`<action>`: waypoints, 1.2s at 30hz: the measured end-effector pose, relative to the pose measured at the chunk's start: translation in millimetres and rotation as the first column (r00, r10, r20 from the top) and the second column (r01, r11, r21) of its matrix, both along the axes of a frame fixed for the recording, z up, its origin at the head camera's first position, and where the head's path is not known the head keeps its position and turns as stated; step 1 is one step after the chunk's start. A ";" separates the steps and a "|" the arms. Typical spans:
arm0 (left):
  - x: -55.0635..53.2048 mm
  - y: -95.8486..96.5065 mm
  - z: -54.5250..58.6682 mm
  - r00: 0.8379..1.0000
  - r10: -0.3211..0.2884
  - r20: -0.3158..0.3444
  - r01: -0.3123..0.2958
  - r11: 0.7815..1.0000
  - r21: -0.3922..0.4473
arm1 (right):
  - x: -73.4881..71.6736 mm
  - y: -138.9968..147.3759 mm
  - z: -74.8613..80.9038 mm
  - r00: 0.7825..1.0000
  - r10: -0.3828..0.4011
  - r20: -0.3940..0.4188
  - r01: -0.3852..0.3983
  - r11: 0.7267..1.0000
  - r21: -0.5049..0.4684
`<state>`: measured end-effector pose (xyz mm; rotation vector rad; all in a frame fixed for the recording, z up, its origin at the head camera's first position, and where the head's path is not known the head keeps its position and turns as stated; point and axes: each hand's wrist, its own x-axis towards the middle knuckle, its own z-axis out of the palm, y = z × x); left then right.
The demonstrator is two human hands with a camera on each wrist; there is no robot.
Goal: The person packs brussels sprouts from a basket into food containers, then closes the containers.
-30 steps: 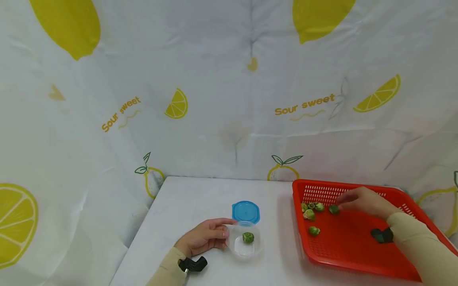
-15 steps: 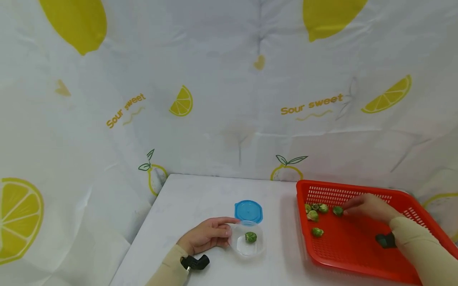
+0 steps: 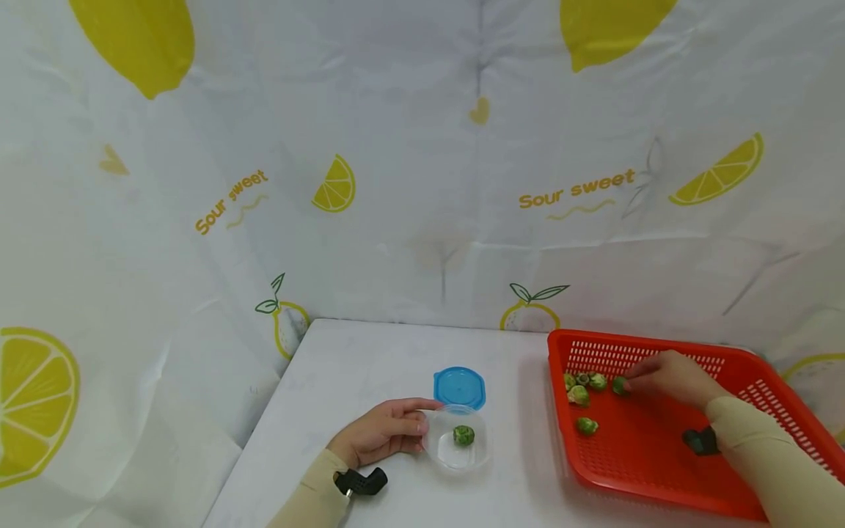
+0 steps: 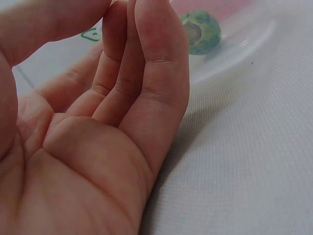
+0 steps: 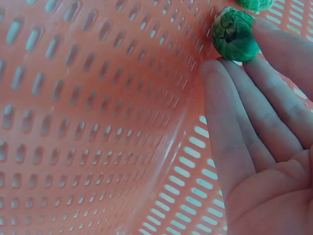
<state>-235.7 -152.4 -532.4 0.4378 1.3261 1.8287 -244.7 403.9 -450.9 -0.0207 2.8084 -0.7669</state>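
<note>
My left hand (image 3: 383, 431) holds the left rim of a small round clear plastic bowl (image 3: 441, 463), index finger along its back edge. Inside lies one green Brussels sprout (image 3: 463, 435); the left wrist view shows that sprout (image 4: 203, 32) through the clear wall, past my curled fingers (image 4: 161, 63). My right hand (image 3: 673, 379) is inside a red plastic basket (image 3: 650, 447), pinching another Brussels sprout (image 3: 620, 386) near the floor. In the right wrist view that sprout (image 5: 234, 36) sits between my thumb and fingertips, beside the slotted wall.
Several more Brussels sprouts (image 3: 578, 396) lie at the basket's left side, one (image 3: 587, 426) nearer the front. A blue lid (image 3: 460, 387) lies flat just behind the bowl on the white table (image 3: 370, 359). A white lemon-print cloth (image 3: 409, 183) hangs behind and at the left.
The view has shifted slightly. My right hand has moved a little left with its fingers closing on the sprout, which shifted slightly too. My left hand and the bowl have stayed in place.
</note>
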 end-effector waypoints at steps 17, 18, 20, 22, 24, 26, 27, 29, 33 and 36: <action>-1.5 0.8 -0.5 1.000 0.004 0.002 -0.004 1.000 0.002 | 0.1 -6.2 0.2 0.999 0.039 -0.016 -0.040 0.999 -0.018; -1.4 0.7 -0.6 1.000 0.004 0.001 -0.004 1.000 0.004 | 0.1 -6.8 0.1 0.999 0.043 -0.009 -0.043 0.999 -0.021; -1.2 0.5 -0.8 1.000 0.004 0.001 -0.004 1.000 0.006 | -0.2 -7.7 0.4 0.998 0.056 -0.002 -0.056 0.998 -0.025; -1.0 0.4 -0.7 1.000 0.006 0.001 -0.006 1.000 0.005 | -0.6 -8.4 0.8 0.998 0.061 0.011 -0.060 0.998 -0.027; -0.8 0.4 -0.5 1.000 0.007 0.002 -0.007 1.000 0.003 | -0.8 -9.0 1.5 0.998 0.055 0.021 -0.055 0.998 -0.024; -0.6 0.5 -0.2 1.000 0.008 0.004 -0.008 1.000 0.003 | -0.7 -8.8 1.9 0.998 0.053 0.030 -0.052 0.998 -0.024; -0.6 0.7 -0.1 1.000 0.007 0.002 -0.007 1.000 0.003 | -0.6 -8.2 1.8 0.998 0.056 0.032 -0.055 0.998 -0.019; -0.7 1.0 -0.3 1.000 0.006 0.000 -0.006 1.000 0.007 | 0.3 -6.9 2.5 0.998 0.054 0.036 -0.054 0.999 -0.011; -1.3 1.1 -1.5 1.000 0.007 -0.008 -0.007 1.000 0.012 | 2.1 -2.3 8.2 0.997 0.056 0.046 -0.056 0.998 -0.003; -1.5 -0.4 -2.7 1.000 0.019 -0.002 -0.019 1.000 0.006 | 4.3 -0.8 17.9 0.997 0.056 0.045 -0.056 0.998 -0.005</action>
